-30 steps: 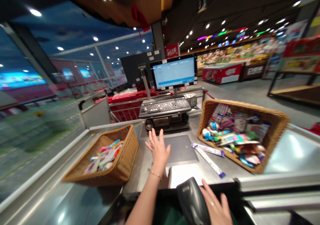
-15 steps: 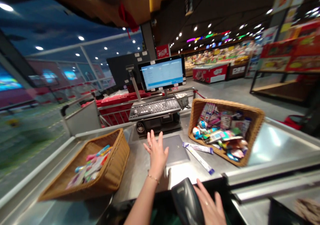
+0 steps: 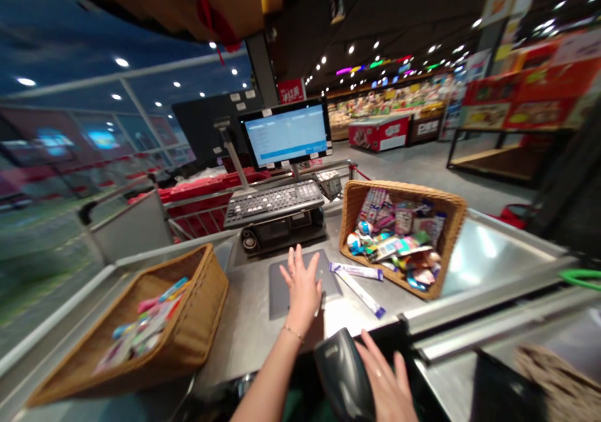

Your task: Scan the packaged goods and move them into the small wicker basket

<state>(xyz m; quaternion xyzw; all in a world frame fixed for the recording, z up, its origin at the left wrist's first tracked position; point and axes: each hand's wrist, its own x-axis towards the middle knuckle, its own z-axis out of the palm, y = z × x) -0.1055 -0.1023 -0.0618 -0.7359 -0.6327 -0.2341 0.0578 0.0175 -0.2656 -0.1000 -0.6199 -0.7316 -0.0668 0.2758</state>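
My left hand (image 3: 304, 287) reaches forward over a flat grey pad (image 3: 282, 293) on the metal counter. Its fingers are spread and hold nothing. In my right hand (image 3: 387, 378) is a black barcode scanner (image 3: 345, 372), low in the view; the scanner's body hides part of the grip. To the right of the pad lie two slim white and purple sticks (image 3: 361, 293), one across the end of the other. Beyond them a tilted wicker basket (image 3: 404, 187) holds many small wrapped sweets and toys.
Another wicker basket (image 3: 197, 309) with small packets leans at the left. Behind the pad stand a keyboard (image 3: 275, 201) and a lit monitor (image 3: 287, 135). A shopping trolley (image 3: 197, 225) is behind the counter. Dark cloth (image 3: 498, 387) lies at the lower right.
The whole view has swung a little to the right, so counter things sit further left. My left hand now lies more to the right over the pad. The scanner and right hand moved together slightly.
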